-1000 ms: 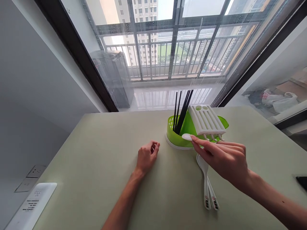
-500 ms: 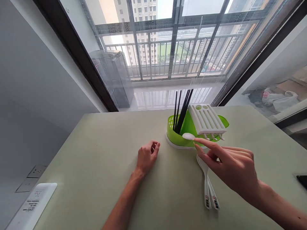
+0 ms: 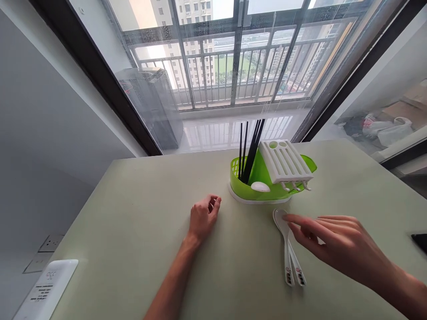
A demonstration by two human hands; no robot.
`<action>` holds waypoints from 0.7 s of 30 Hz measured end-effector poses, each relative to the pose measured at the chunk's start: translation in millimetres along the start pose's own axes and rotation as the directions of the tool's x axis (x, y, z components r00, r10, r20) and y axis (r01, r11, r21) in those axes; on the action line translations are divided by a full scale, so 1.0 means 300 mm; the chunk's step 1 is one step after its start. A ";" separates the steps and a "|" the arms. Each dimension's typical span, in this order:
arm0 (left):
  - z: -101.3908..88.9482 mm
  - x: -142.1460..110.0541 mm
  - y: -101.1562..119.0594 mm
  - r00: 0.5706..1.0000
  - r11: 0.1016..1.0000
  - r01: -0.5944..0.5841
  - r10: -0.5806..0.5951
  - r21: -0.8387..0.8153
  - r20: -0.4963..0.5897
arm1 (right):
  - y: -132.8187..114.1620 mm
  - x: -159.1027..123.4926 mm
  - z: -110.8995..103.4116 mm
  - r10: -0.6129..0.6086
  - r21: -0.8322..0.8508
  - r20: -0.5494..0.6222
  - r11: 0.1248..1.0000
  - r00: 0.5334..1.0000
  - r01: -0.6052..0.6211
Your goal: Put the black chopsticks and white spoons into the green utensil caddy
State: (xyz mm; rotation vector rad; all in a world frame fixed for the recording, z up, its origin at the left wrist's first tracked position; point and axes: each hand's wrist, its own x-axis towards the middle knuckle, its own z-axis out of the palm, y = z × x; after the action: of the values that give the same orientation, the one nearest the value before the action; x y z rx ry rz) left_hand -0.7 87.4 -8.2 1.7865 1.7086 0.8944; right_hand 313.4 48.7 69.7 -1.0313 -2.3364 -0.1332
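Note:
A green cutlery holder [image 3: 245,190] on a white base stands near the far side of the table. Upright black chopsticks [image 3: 250,160] lean in its left part, and the bowl of a white spoon [image 3: 260,186] rests over its front rim. In front of the holder lie two white spoons [image 3: 287,249], partly overlapping, handles toward me. My right hand [image 3: 333,235] hovers at their bowls, index finger and thumb slightly apart, holding nothing. My left hand [image 3: 204,215] lies on the table left of the holder, fingers curled in loosely with nothing visible in them.
A white slotted rack [image 3: 287,162] with hooks sits over the holder's right part. At the table's left edge is a white panel device [image 3: 45,289]. A dark object [image 3: 419,242] lies at the right edge. Glass [image 3: 207,89] stands beyond the table.
My right hand has let go of the spoon at the holder and drawn back toward me, down to the two spoons on the table. My left hand stays put.

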 end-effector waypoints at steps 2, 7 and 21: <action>-0.001 0.001 0.002 1.000 1.000 0.004 -0.004 0.003 0.006 | 0.032 -0.037 0.025 0.084 -0.060 0.084 0.995 0.993 -0.079; -0.005 0.001 0.007 1.000 1.000 0.011 -0.012 0.006 0.007 | 0.085 -0.108 0.105 0.375 -0.128 0.211 0.926 0.903 -0.355; -0.005 0.000 0.003 1.000 1.000 0.025 -0.025 0.003 0.015 | 0.086 -0.089 0.166 0.522 0.034 0.352 0.822 0.777 -0.568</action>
State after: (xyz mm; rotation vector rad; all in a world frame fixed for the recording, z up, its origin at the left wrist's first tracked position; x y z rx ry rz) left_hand -1.1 87.3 -6.6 1.7658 1.7198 0.8659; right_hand 322.7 64.7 10.4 -1.7223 -2.1675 0.4585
